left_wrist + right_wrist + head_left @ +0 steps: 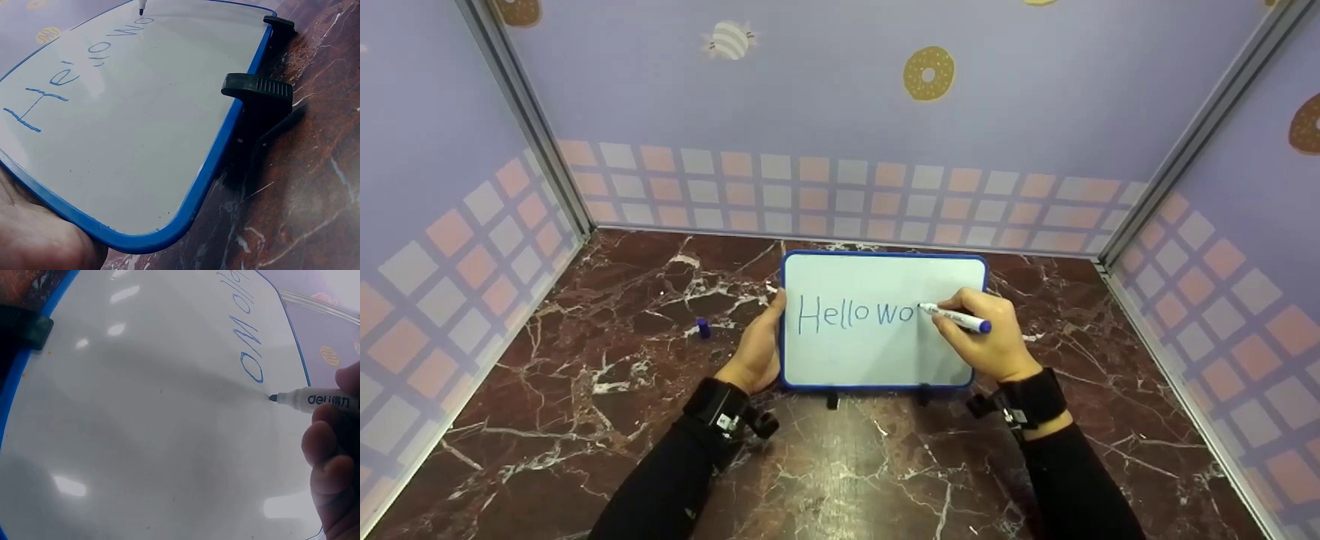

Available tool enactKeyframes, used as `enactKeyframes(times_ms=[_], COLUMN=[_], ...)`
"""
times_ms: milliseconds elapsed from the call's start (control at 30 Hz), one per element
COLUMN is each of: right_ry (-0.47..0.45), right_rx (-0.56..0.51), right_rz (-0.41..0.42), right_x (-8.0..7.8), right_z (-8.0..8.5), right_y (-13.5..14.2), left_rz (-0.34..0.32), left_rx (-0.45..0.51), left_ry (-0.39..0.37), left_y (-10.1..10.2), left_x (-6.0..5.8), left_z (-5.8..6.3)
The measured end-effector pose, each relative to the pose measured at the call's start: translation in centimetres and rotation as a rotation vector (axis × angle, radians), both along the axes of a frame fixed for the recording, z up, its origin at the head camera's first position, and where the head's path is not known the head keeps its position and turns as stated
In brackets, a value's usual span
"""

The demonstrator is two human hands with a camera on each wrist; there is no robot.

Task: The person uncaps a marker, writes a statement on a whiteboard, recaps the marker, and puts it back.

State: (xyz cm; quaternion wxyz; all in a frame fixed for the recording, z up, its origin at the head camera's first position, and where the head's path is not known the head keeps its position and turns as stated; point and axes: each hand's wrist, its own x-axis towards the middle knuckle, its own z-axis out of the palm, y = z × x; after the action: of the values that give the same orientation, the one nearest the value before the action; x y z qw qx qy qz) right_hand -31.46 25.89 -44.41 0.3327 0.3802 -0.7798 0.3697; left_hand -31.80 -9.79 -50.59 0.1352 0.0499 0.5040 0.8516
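Note:
A small whiteboard (877, 360) with a blue frame stands propped up, bearing the blue handwriting "Hello wo" (855, 313). Along its left edge my left hand (756, 346) grips the frame, thumb at the side and the other fingers hidden behind the board. My right hand (990, 334) pinches a white marker (956, 318) with a blue end. In the right wrist view the marker tip (273, 398) is right at the board's surface, just past the letter "o" (251, 368).
The marker's blue cap (703, 328) lies on the dark red marbled table (645, 450), left of the left hand. Black clip-like feet (259, 87) hold the board's lower edge. Patterned panels (840, 112) enclose the table at the back and both sides.

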Motion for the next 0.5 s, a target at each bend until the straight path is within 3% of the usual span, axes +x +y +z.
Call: enactKeyframes(times_ms=[500], right_ry=[-0.013], right_rx=[0.003], right_rz=[0.025], right_x=[-0.07], right_z=[-0.12], right_y=[0.09], left_rz=[-0.005], left_rx=[-0.008], left_ry=[0.006], left_y=[0.07], left_x=[0.01], left_z=[-0.06])
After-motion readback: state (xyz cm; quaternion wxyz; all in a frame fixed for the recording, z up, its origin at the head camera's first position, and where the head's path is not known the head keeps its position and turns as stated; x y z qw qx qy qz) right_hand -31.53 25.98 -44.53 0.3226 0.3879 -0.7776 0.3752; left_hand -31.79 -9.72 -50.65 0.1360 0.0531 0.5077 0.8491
